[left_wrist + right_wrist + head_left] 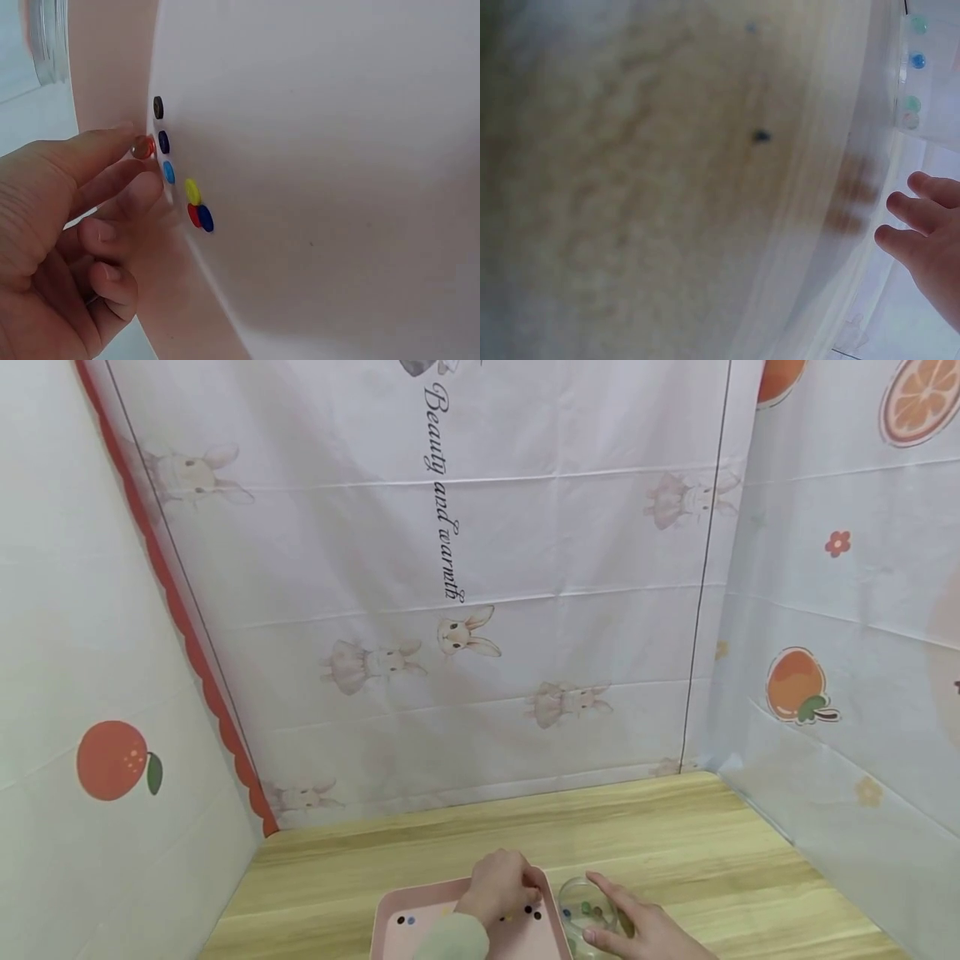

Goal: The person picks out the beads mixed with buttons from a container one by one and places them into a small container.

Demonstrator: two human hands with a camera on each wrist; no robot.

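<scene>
In the head view my left hand [501, 885] reaches down into the far right corner of a pink tray [420, 893]. The left wrist view shows the thumb and a finger of this hand [82, 202] pinching a brownish glass marble [141, 147] with red beside it, close to the tray wall. Near the fingertips lie several small buttons: black, dark blue, light blue [169, 172], yellow [193, 190] and red. My right hand [647, 927] stays beside a clear glass jar [573, 883], its thumb and forefinger spread at the side and rim. Several marbles [587, 907] show inside the jar.
A black button [401, 920] and a blue one [411, 921] lie in the tray's left part. The jar stands just right of the tray on the wood-grain table [675, 827]. Printed curtains [525, 610] enclose the table at back and sides.
</scene>
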